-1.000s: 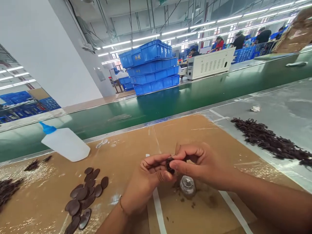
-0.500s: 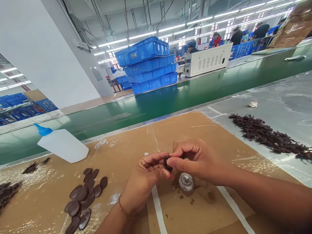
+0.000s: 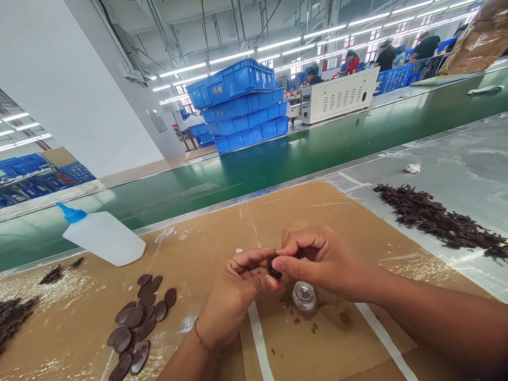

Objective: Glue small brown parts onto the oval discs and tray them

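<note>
Between both hands, above the brown board, is a small dark brown piece (image 3: 273, 265). My left hand (image 3: 234, 296) pinches it from the left between thumb and fingers. My right hand (image 3: 317, 262) has its thumb and index finger closed on the piece's right edge. The fingers cover much of it. Just below the right hand a small clear glass cup (image 3: 304, 297) stands on the board, with dark spots around it. Several flat dark brown ovals (image 3: 135, 317) lie in a loose pile left of my left hand.
A white bottle with a blue nozzle (image 3: 107, 238) lies at the left. Dark curly strands (image 3: 436, 217) are heaped at the right, more (image 3: 14, 317) at far left. Beyond the green belt (image 3: 254, 169) stand stacked blue crates (image 3: 246, 114) and a white machine (image 3: 339, 98). People work farther back.
The view has shifted very slightly. Both hands keep the same grip on the dark piece.
</note>
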Action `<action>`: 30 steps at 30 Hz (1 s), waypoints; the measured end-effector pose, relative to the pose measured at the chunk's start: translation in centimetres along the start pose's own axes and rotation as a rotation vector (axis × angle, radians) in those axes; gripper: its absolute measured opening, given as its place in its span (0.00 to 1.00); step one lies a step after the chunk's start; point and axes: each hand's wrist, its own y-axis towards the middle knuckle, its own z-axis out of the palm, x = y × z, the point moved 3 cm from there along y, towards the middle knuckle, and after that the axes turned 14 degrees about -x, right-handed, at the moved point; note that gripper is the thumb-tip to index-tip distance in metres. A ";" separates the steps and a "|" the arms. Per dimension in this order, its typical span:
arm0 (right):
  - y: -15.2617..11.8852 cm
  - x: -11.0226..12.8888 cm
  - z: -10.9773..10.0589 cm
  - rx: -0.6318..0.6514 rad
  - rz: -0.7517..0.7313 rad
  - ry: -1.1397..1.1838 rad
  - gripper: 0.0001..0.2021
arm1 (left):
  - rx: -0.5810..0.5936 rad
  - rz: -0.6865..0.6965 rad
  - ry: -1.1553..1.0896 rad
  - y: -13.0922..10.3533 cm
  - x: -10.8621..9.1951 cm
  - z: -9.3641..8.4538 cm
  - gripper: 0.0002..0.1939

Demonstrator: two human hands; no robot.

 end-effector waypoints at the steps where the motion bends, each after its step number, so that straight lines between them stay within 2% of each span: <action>1: 0.0 0.0 0.0 0.001 -0.001 -0.002 0.10 | 0.000 0.000 0.005 0.0 0.0 0.0 0.18; 15: 0.1 0.2 0.0 -0.019 0.006 -0.060 0.12 | 0.005 -0.004 0.015 -0.1 0.0 0.1 0.17; 21: 0.1 0.4 -0.1 -0.024 -0.054 -0.135 0.10 | -0.013 -0.007 0.023 -0.1 0.0 0.0 0.18; 27: 0.1 0.6 -0.1 -0.058 -0.098 -0.183 0.08 | -0.005 0.006 0.060 0.0 0.2 -0.5 0.19; 30: 0.1 0.3 -0.3 -0.043 -0.118 -0.199 0.09 | 0.020 0.008 0.046 -0.2 0.3 -0.2 0.19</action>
